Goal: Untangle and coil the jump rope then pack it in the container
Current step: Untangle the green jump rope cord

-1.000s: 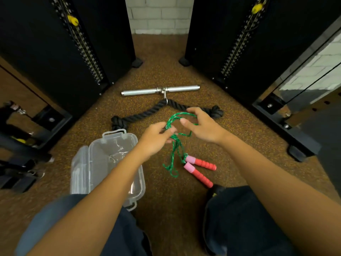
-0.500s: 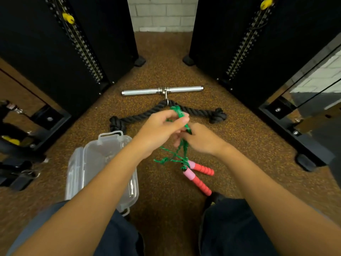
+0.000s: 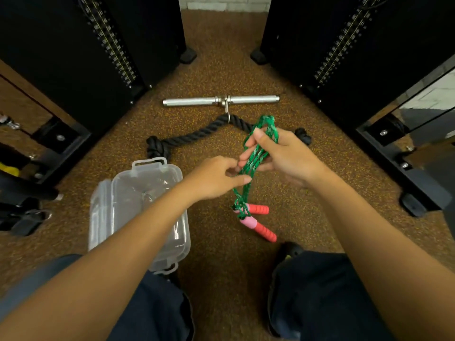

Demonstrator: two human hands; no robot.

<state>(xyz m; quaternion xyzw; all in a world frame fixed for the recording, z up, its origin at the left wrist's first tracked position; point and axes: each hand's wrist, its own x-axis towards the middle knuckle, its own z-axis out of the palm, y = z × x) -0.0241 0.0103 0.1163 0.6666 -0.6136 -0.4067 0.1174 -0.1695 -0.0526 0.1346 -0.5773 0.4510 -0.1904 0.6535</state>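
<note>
The green jump rope (image 3: 257, 153) is gathered into several long loops that stand up above my right hand (image 3: 285, 156), which grips them between thumb and fingers. Just below, my left hand (image 3: 216, 177) pinches the strands where they hang down. The rope's two red and pink handles (image 3: 258, 221) lie on the brown floor under the hands, with a small tangle of cord around their pink ends. A clear plastic container (image 3: 138, 212) lies open on the floor to the left, under my left forearm.
A thick black rope attachment (image 3: 202, 134) and a chrome bar (image 3: 219, 100) lie on the floor beyond the hands. Black weight machines (image 3: 81, 52) stand on both sides. My knees in dark trousers (image 3: 320, 291) fill the bottom.
The rope loops have passed from my left hand up into my right hand, which has risen. My left hand has dropped lower on the strands.
</note>
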